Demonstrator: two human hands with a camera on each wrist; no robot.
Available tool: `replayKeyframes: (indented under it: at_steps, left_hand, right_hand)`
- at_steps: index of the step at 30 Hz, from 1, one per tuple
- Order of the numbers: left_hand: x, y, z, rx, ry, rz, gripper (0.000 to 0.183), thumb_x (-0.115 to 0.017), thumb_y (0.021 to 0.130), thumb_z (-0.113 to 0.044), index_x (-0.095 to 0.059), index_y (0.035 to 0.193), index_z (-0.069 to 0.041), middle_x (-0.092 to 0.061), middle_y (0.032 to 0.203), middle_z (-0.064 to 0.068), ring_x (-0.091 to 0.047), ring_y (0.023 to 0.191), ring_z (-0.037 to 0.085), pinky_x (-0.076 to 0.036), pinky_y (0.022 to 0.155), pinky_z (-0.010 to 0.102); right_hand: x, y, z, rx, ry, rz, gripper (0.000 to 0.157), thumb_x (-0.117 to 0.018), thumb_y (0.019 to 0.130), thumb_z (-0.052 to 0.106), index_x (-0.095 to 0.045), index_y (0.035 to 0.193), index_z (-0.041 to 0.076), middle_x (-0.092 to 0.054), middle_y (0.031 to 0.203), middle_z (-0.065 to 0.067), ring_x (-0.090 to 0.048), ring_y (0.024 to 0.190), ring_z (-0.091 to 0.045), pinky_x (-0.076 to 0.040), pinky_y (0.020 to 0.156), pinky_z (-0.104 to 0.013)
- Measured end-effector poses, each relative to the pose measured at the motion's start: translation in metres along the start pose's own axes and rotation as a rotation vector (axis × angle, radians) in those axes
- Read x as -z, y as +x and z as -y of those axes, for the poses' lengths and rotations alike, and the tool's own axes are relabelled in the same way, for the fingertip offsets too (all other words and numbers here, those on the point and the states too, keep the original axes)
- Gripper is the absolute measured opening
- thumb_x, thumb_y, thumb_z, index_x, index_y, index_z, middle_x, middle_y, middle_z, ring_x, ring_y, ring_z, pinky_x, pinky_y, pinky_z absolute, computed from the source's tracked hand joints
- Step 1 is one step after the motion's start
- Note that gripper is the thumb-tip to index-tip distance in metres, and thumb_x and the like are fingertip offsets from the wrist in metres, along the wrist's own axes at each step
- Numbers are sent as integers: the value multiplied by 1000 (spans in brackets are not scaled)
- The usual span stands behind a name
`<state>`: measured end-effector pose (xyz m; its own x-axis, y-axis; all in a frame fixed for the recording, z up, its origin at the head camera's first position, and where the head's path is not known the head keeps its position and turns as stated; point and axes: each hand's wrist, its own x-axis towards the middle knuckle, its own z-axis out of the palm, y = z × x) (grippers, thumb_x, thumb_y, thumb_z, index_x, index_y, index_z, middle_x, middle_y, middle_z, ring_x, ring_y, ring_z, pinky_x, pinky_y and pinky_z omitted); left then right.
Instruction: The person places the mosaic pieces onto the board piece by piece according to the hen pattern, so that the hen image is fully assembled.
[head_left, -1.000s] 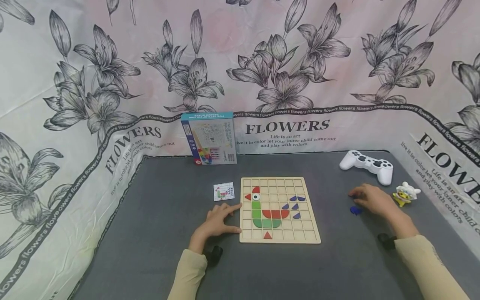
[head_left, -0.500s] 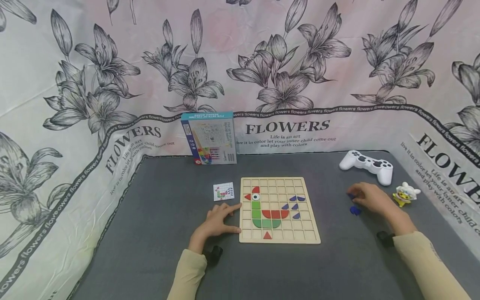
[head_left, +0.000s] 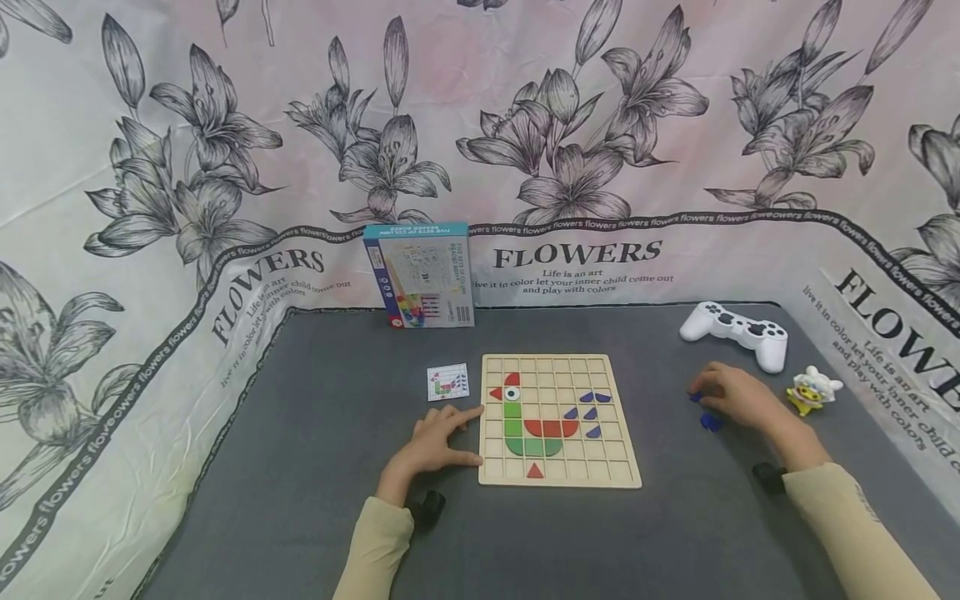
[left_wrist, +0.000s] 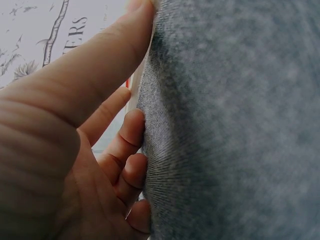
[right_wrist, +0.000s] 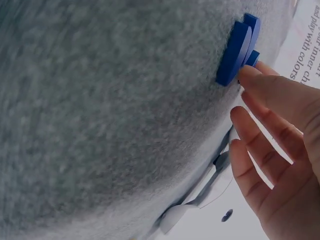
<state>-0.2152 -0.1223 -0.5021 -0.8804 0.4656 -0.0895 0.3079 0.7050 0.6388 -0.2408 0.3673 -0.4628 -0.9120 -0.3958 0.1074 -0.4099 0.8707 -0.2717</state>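
A square wooden grid board [head_left: 588, 467] lies on the dark table, bearing red, green and blue pieces arranged like a bird. My left hand [head_left: 433, 442] rests at its left edge, with the outstretched thumb and index fingertip touching the side. To the right of the board, my right hand [head_left: 738, 398] pinches a blue piece [right_wrist: 254, 58] between thumb and index finger. Right beside those fingertips, flat-sided blue pieces [right_wrist: 233, 55] lie on the cloth, one overlapping another. The pinched piece is mostly hidden by the fingers.
A small pattern card [head_left: 447, 382] lies left of the board's upper corner. Behind it, a printed box [head_left: 427, 283] leans against the flowered backdrop. Beyond my right hand are a white game controller [head_left: 735, 332] and a small yellow-and-white figurine [head_left: 812, 390].
My right hand has shifted slightly left, and a blue piece now shows at its fingertips, apart from those on the table. The left hand and the board have stayed put.
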Motion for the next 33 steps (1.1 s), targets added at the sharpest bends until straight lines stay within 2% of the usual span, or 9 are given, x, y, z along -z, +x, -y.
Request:
replayKeyframes:
  at_steps: [6, 15, 26, 33]
  left_hand:
    - [0, 0, -1, -5, 0, 3, 79, -76, 73, -41, -41, 141, -23, -44, 94, -3, -31, 83, 15, -22, 75, 36]
    - [-1, 1, 1, -2, 5, 1, 79, -76, 72, -42, -41, 141, -24, -44, 94, -3, -31, 83, 14, -23, 76, 36]
    - [-2, 1, 2, -1, 7, -6, 80, -76, 72, -43, -42, 141, -24, -45, 94, -3, -31, 84, 14, -24, 77, 37]
    - [-2, 2, 2, 0, 7, -7, 80, -77, 72, -43, -42, 141, -24, -45, 94, -3, -31, 84, 14, -23, 76, 36]
  right_hand:
    - [-1, 6, 9, -28, 6, 26, 10, -72, 76, 8, -69, 85, 9, -62, 85, -4, -59, 75, -21, -46, 65, -40]
    - [-7, 19, 35, -62, 9, 9, 9, -72, 79, 17, -69, 86, 12, -65, 81, 0, -58, 71, -15, -44, 61, -39]
    - [-25, 34, 65, -53, 15, -10, 11, -71, 80, 23, -70, 88, 16, -64, 81, 4, -59, 73, -12, -46, 63, -38]
    - [-35, 42, 84, -41, 45, 0, 15, -72, 79, 23, -70, 90, 13, -64, 80, 4, -57, 72, -11, -46, 64, -37]
